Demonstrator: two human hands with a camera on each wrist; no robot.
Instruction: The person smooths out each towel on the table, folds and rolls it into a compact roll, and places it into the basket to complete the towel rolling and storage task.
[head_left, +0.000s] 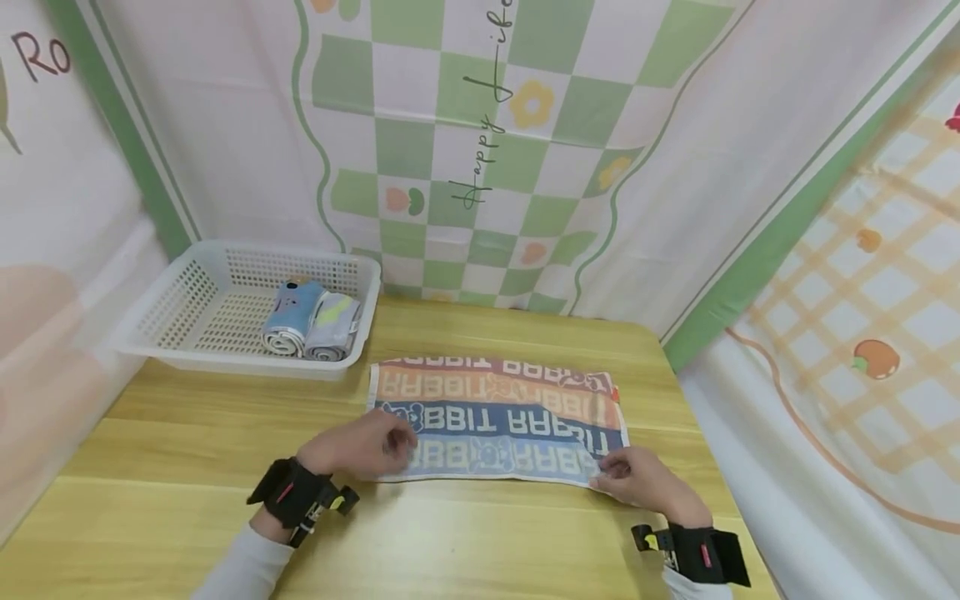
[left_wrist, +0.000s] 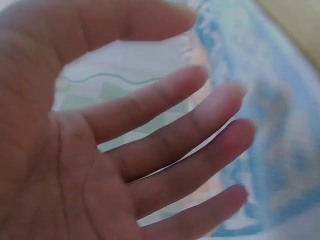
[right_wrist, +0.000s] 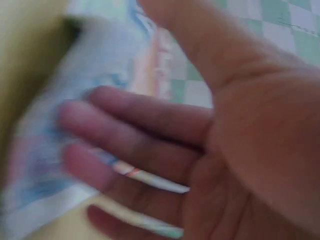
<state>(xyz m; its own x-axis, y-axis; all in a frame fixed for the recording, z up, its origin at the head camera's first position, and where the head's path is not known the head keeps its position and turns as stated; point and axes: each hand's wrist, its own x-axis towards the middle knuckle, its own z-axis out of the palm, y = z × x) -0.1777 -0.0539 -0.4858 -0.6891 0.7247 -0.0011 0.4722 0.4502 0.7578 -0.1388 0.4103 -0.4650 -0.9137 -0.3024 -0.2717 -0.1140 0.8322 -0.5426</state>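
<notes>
A striped towel [head_left: 487, 417] lies spread on the table, with mauve, orange, dark blue and light blue bands and upside-down lettering. My left hand [head_left: 363, 446] is over its near left part. In the left wrist view the fingers [left_wrist: 165, 145] are spread and the thumb stands apart, nothing between them. At the near right corner is my right hand [head_left: 648, 479], its fingertips at the towel's edge. The right wrist view, blurred, has the fingers [right_wrist: 135, 145] mostly straight beside the towel [right_wrist: 45, 185], the thumb apart from them. Contact with the cloth is unclear.
A white perforated plastic basket [head_left: 176, 354] stands at the back left of the wooden table [head_left: 465, 533]. Inside it, on the right, are a blue rolled towel [head_left: 296, 308] and a grey rolled towel [head_left: 333, 329]. Printed curtains [head_left: 480, 167] hang behind and at the sides.
</notes>
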